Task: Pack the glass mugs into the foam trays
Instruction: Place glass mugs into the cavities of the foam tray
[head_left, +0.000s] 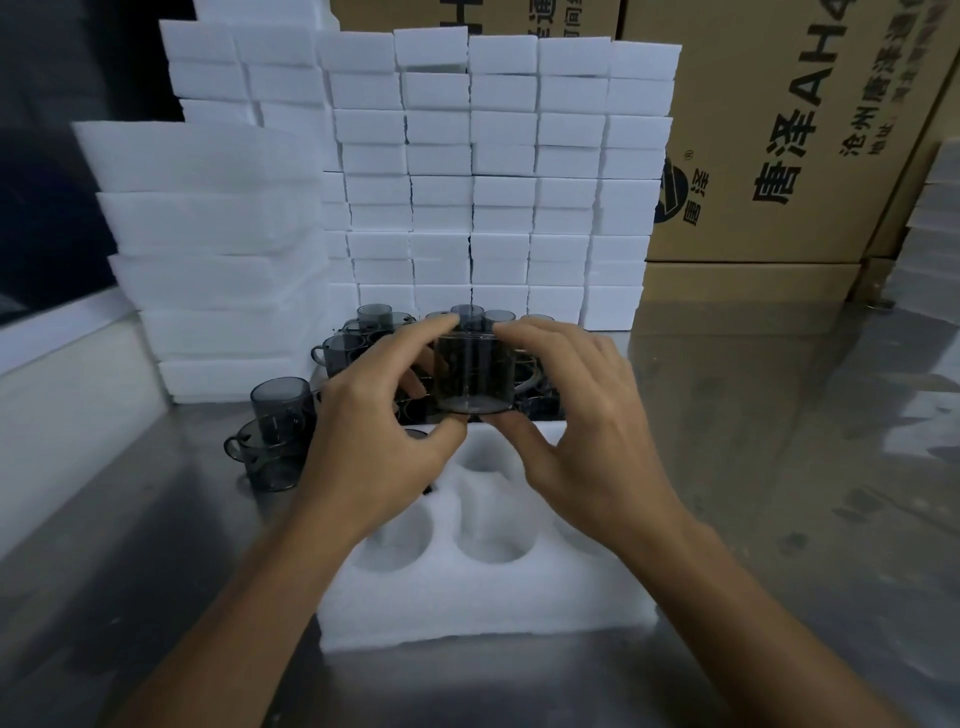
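A smoky glass mug (472, 375) is held upright in the air just above the far edge of the foam tray (483, 597), gripped from both sides. The left hand (374, 447) pinches it with fingertips on the rim and thumb under the base; the right hand (587, 431) grasps it the same way from the other side. The tray's round pockets on the near side hold nothing. Behind the tray more mugs (358, 332) stand crowded together, and to its left two stacked mugs (275, 431) sit on the metal table (779, 493). Beyond the tray rises a wall of white foam blocks (493, 171), with cardboard boxes (779, 130) behind.
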